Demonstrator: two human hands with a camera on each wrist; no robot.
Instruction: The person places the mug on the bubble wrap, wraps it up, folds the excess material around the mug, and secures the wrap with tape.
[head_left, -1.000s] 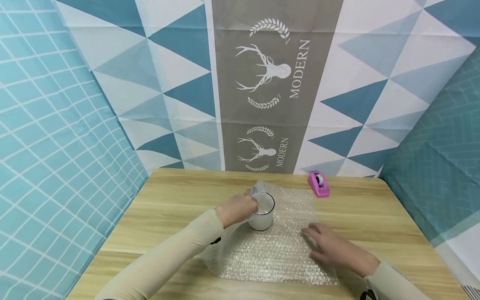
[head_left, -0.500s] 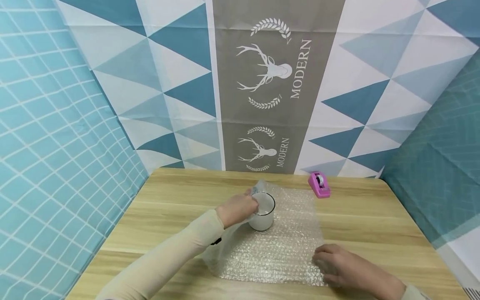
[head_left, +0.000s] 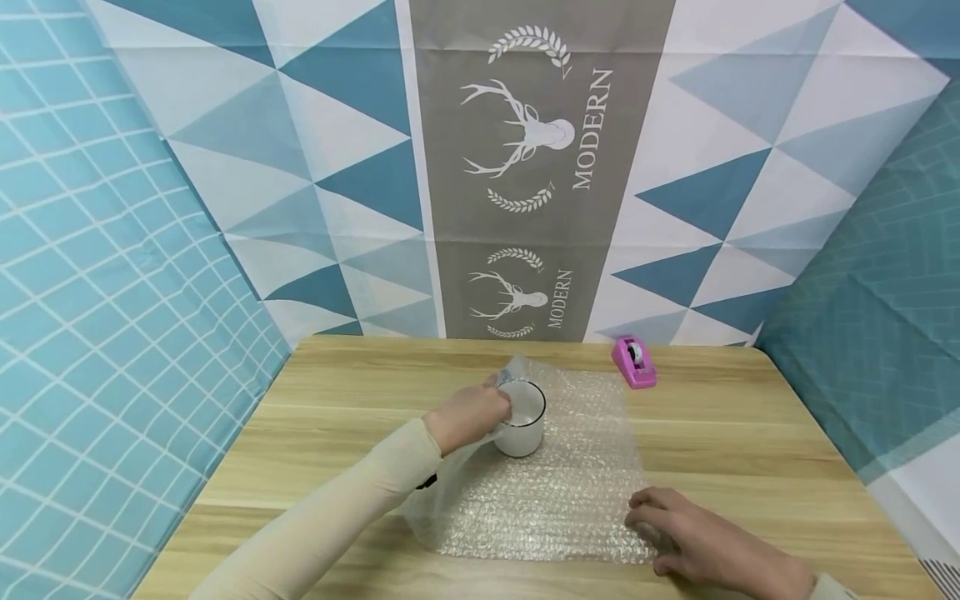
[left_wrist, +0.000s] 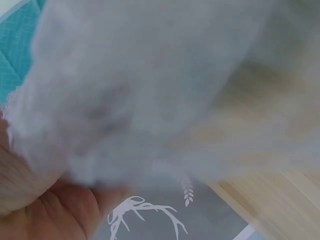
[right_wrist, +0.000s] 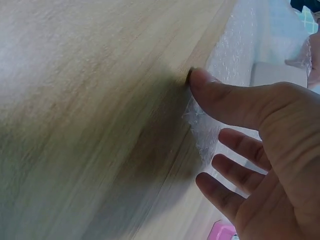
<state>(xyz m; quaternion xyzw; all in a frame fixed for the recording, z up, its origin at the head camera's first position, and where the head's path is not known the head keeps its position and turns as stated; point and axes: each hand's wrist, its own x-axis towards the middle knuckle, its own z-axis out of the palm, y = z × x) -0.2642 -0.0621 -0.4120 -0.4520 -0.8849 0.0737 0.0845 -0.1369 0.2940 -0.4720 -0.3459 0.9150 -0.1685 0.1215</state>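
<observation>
A white mug [head_left: 519,442] with a dark rim stands upright on a sheet of clear bubble wrap [head_left: 555,508]. My left hand [head_left: 467,417] pinches the lifted left side of the sheet, bringing it up against the mug's rim. In the left wrist view, the raised wrap [left_wrist: 150,85] fills most of the picture, with part of the left hand [left_wrist: 60,205] below it. At the sheet's lower right corner is my right hand [head_left: 697,537]. The right wrist view shows its thumb and fingers spread apart around the wrap's edge, not gripping it.
A pink tape dispenser [head_left: 634,363] sits at the back of the wooden table [head_left: 360,383], right of the wrap's far corner. Behind the table hangs a patterned cloth [head_left: 525,167], with blue tile-print cloth [head_left: 112,275] along the left.
My right hand has moved down along the wrap's right edge to its lower corner, and its fingers have opened a little since half a second ago. The left hand and mug stay put.
</observation>
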